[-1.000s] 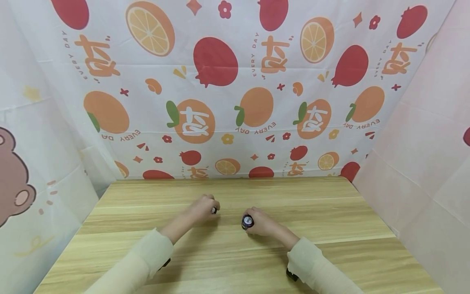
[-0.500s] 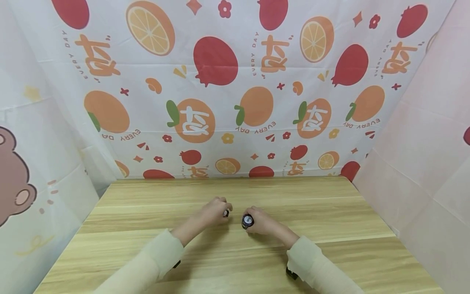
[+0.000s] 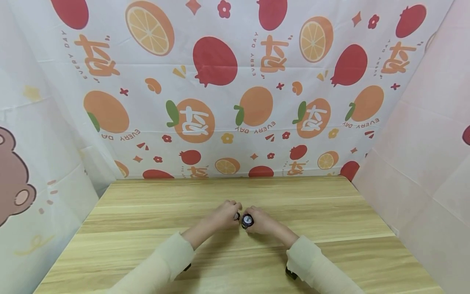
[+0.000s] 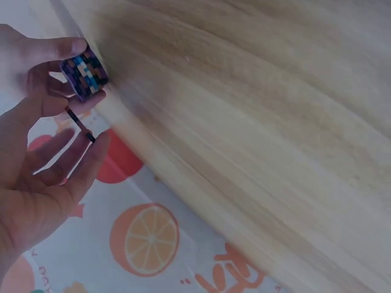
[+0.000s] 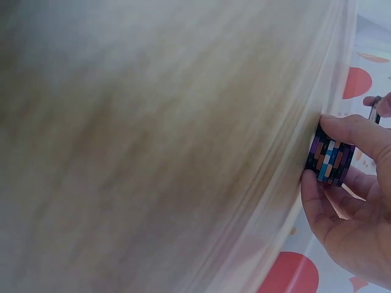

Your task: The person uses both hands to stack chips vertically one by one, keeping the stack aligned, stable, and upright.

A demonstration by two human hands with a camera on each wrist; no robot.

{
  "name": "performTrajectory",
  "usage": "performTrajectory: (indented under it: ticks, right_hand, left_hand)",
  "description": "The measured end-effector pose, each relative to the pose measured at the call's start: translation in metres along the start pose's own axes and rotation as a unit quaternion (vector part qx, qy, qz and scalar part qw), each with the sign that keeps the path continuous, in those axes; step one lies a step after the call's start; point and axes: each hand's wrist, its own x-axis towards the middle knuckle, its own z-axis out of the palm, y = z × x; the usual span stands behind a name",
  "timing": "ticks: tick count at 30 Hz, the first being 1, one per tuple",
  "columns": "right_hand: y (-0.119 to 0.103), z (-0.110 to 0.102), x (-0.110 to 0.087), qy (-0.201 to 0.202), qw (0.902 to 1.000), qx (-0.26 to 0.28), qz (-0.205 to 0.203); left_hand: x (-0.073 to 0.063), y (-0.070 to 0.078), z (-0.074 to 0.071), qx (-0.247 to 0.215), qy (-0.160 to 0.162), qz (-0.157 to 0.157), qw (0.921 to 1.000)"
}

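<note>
Near the middle of the table, my right hand (image 3: 260, 221) holds a short stack of poker chips (image 3: 247, 220), thumb on one side and fingers on the other. Its top face is dark with a white round centre; in the right wrist view the side of the stack (image 5: 330, 160) shows purple, orange, white and blue blocks. Just left of it, my left hand (image 3: 225, 214) pinches a poker chip (image 3: 236, 216) by its edge. The left wrist view shows this thin dark chip (image 4: 81, 127) edge-on between thumb and fingertips, a small gap from the stack.
The wooden table (image 3: 312, 204) reaches back to a fruit-printed curtain (image 3: 220, 102). More pale curtains hang at the left (image 3: 44, 122) and right (image 3: 422, 163). Small black objects (image 3: 291, 272) show under the sleeve cuffs.
My left hand has moved steadily to the right with the chip, from well left of the stack to close beside it. The right hand and its stack have stayed in place.
</note>
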Motion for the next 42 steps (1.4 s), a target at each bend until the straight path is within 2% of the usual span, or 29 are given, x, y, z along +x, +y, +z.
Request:
performTrajectory:
  ticks: [14,18,27,35,42]
  right_hand:
    - [0.002,0.000,0.000,0.010,0.9999,-0.009,-0.007]
    - [0.002,0.001,0.000,0.016,0.9998,-0.008,-0.011]
    - [0.003,0.000,0.000,0.021,0.9996,-0.008,-0.019]
    - [0.003,0.000,0.000,0.019,0.9997,0.008,-0.015]
    - [0.003,-0.001,-0.001,0.011,0.9992,0.038,0.002]
  left_hand:
    - [0.007,0.011,0.009,-0.003,0.019,0.046,0.9987]
    - [0.009,0.012,0.012,0.005,0.018,0.048,0.9987]
    - [0.010,0.014,0.019,-0.011,0.031,0.041,0.9986]
    - [0.010,0.017,0.017,-0.010,0.021,0.017,0.9996]
    - [0.012,0.019,0.016,-0.018,0.029,0.024,0.9991]
